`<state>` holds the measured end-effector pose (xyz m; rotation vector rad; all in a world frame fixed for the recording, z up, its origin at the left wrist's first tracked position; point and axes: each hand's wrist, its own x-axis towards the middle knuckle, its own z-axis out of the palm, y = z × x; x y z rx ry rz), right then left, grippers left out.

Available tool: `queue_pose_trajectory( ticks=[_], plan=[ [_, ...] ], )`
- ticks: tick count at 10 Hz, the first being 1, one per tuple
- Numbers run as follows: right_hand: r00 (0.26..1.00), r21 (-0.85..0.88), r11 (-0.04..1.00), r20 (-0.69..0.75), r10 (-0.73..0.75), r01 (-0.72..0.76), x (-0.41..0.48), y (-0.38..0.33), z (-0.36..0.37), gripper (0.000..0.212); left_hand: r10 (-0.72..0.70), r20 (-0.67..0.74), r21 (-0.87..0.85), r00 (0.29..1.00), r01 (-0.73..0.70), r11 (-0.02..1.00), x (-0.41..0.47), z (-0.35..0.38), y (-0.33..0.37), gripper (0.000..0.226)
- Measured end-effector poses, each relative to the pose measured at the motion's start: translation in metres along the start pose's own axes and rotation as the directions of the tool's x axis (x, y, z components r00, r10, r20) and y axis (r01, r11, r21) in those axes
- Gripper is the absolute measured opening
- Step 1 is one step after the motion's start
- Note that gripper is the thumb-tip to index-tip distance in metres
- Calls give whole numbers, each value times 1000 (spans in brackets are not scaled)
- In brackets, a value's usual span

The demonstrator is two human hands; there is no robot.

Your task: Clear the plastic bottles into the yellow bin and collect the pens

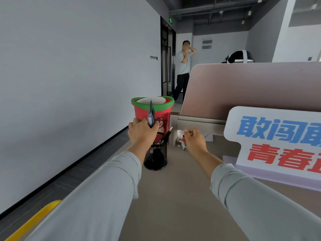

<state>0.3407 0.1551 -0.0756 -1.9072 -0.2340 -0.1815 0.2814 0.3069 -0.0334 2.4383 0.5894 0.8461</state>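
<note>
Grey sleeves (107, 188), left hand (141, 133) clenching pens (151, 113), right hand (194, 141) curled, hold unclear, sign (278, 136) reading 敢闯, 青春

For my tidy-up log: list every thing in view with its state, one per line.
left hand: grips a bunch of pens.
pens: upright, above the mesh holder.
mesh holder: upright on the desk, other pens inside.
red cup: upright behind the holder.
right hand: fingers curled by small clutter; hold unclear.
yellow bin: only its rim shows.
sign: standing on the desk.
</note>
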Motion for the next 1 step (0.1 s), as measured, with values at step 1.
queue_pose_trajectory(
  ticks=[1],
  plan=[
    [1000,-49,999,24,6,-5,-8,2,0,17,-38,53,1,998,38,999,-4,-4,-8,40]
  ],
)
